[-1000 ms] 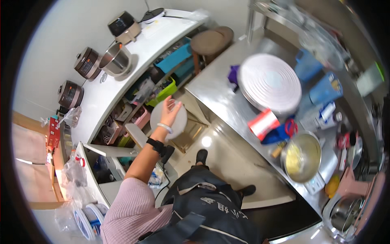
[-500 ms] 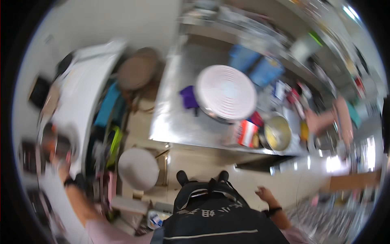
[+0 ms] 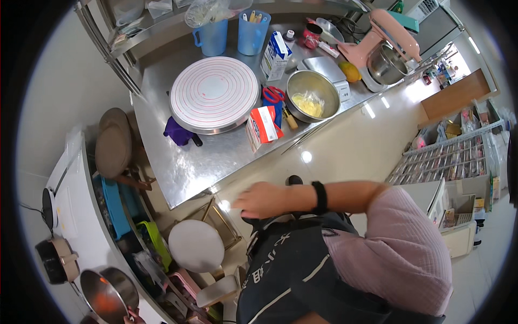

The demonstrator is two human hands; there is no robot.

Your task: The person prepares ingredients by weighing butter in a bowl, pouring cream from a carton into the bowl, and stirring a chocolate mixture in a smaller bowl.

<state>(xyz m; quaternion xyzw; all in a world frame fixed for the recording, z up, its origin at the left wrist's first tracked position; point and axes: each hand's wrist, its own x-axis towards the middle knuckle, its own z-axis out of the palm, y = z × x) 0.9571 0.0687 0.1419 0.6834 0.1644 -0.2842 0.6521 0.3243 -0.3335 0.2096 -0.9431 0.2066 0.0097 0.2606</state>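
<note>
My left hand [image 3: 134, 318] is partly cut off at the lower left edge. Its fingers are closed on the reddish handle of a saucepan [image 3: 100, 296] with an orange-red patch inside. A second steel pot [image 3: 122, 285] stands right against that pan. Bent across my body, my right arm brings my right hand [image 3: 263, 200] in front of my apron, above the floor. Its fingers are loosely apart with nothing visible in them. The nearest thing to it is the round grey stool [image 3: 196, 246], some way off to the left.
On the steel table [image 3: 178, 167] stand a cake turntable [image 3: 213, 92], a bowl with pale yellow contents [image 3: 310, 97], a red-and-white carton [image 3: 264, 127], blue jugs [image 3: 253, 35] and a pink stand mixer [image 3: 386, 43]. A white counter [image 3: 75, 208] runs along the left.
My view has turned, and the table now lies higher in it. My right arm has swung across my body to the left. My left hand has shifted toward the lower edge, beside the pans.
</note>
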